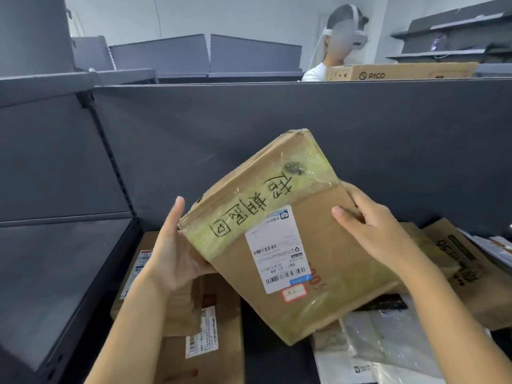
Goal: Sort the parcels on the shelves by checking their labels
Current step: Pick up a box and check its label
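While it is held tilted in front of the dark grey shelf back panel (277,120), the brown cardboard parcel (332,259), with yellowish tape and black handwriting, shows its white printed label (279,250) at a slant. The left hand (171,250) clasps the parcel's left edge, thumb raised along the side. The right hand (374,231) grips its right edge, thumb on the top face. Beneath lie flat brown cardboard boxes (213,356) and a white plastic mailer (388,350).

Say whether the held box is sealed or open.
Sealed. On the box, yellowish tape covers the flat, closed flaps, and no gap shows. The left hand and right hand hold it tilted.
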